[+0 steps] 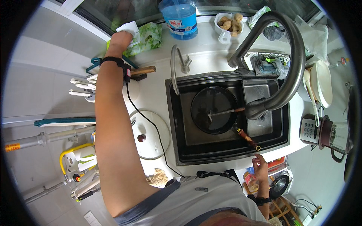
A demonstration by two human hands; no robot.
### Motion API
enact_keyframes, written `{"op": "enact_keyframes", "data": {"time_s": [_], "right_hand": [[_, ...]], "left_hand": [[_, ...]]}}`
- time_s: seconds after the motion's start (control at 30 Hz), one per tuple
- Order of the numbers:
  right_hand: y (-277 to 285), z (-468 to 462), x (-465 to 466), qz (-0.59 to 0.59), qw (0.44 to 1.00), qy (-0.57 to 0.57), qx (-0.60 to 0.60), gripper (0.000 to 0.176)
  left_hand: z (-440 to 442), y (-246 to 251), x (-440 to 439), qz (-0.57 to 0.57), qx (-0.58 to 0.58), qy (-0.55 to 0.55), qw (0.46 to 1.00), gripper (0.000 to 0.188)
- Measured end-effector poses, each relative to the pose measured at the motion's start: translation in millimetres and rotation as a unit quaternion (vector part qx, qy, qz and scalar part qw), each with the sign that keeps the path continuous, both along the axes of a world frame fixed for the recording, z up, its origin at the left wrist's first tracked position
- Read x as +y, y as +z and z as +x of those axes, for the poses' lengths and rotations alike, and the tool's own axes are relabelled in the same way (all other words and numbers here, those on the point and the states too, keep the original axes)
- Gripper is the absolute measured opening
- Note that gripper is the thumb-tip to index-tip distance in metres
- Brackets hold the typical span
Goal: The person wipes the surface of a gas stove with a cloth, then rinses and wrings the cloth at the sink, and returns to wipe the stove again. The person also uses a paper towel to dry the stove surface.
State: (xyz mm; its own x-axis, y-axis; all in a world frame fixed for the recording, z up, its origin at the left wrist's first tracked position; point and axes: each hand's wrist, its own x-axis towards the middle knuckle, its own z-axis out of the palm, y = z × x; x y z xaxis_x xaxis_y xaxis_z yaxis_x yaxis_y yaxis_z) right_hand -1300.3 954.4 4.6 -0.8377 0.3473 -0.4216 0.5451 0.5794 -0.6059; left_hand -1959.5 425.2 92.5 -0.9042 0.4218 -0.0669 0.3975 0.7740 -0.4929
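Observation:
My left hand point(121, 41) reaches to the far left of the counter, onto a green leaf-printed soft pack point(150, 38). Its white flip lid point(128, 27) stands raised beside my knuckles. The fingers are hidden, so whether they grip anything is unclear. My right hand point(260, 168), empty and with bent fingers apart, hovers at the front edge of the counter. Just beyond it, a dark frying pan point(203, 99) with liquid in it sits inside the black sink point(183, 152). The pan's wooden handle point(247, 138) points towards my right hand. A metal utensil point(223, 112) rests across the pan.
A large grey faucet point(294, 82) arches over the sink's right side, with a thin tap point(174, 65) on the left. A glass lid point(152, 144) lies left of the sink. Along the window stand a blue jug point(181, 24) and a white bowl point(219, 21). A blender point(325, 132) is at right.

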Motion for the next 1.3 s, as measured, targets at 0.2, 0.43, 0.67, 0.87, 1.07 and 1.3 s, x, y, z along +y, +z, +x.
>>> {"op": "enact_keyframes", "data": {"time_s": [0.2,0.43,0.67,0.87,1.07,1.3], "right_hand": [[5.5,-0.8,-1.1,0.006,1.000,-0.001,-0.007,0.030],[-4.3,2.0,1.6,0.012,1.000,0.005,0.000,0.030],[-8.3,1.3,3.4,0.007,1.000,0.002,0.004,0.030],[-5.3,-1.1,3.7,0.014,1.000,0.002,-0.007,0.031],[-9.9,-1.6,5.9,-0.001,1.000,0.015,-0.005,0.031],[-12.8,-4.1,5.5,0.017,1.000,0.006,-0.020,0.030]], "left_hand": [[-4.2,-3.0,5.1,-0.020,-0.006,0.019,1.000,0.022],[0.1,2.3,5.1,-0.008,-0.009,0.040,0.999,0.016],[1.8,2.8,1.3,0.034,-0.023,0.035,0.999,0.013],[1.3,1.4,5.6,0.006,-0.009,0.021,1.000,0.013],[4.3,7.1,0.5,0.039,-0.054,0.053,0.996,0.018],[0.8,2.3,-4.5,0.028,-0.040,0.025,0.998,0.014]]}}
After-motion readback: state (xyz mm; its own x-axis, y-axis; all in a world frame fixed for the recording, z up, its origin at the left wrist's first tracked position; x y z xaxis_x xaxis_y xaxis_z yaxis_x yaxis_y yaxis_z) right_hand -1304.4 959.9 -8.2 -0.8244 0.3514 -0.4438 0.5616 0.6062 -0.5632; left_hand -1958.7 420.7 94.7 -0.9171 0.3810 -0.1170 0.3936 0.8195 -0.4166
